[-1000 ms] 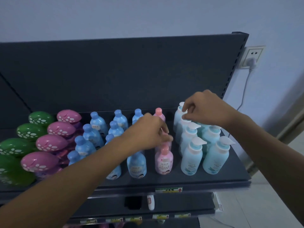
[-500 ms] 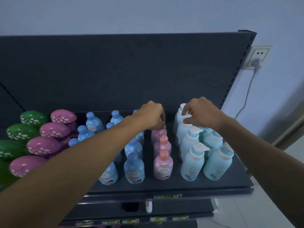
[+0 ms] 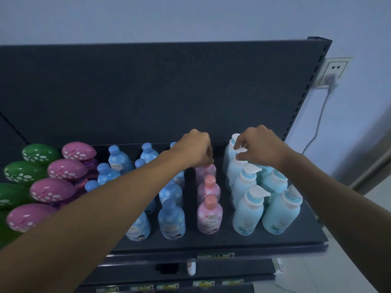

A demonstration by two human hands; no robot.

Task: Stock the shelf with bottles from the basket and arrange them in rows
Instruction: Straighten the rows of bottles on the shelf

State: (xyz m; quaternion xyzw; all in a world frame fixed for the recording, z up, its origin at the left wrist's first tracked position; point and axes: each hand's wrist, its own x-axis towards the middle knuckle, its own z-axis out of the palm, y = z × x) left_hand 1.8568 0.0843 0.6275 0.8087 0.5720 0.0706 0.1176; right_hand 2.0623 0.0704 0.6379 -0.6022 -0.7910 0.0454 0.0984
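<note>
Pink plastic is what our left hand (image 3: 194, 149) grips: its fingers curl down over the cap of the rearmost pink bottle (image 3: 206, 171), which stands upright at the back of a row of three on the dark shelf (image 3: 211, 243). The two other pink bottles (image 3: 209, 216) are lined up in front of it. Our right hand (image 3: 261, 146) is over the next row to the right, where finger and thumb pinch the white pump head (image 3: 242, 150) of a pale blue pump bottle (image 3: 234, 169) second from the back. More pump bottles (image 3: 248, 214) stand upright around it in two close rows, the right one partly hidden under our wrist. To the left of the pink row we see blue-capped bottles (image 3: 171, 219) in several rows, some covered by our left forearm. Beyond them, at the far left, stand pink domed containers (image 3: 78, 151) and green domed containers (image 3: 40, 154), both spotted white. Price labels (image 3: 215, 255) sit on the shelf's front edge. On the wall to the right, a cable (image 3: 317, 127) hangs from a wall socket (image 3: 336, 69).
</note>
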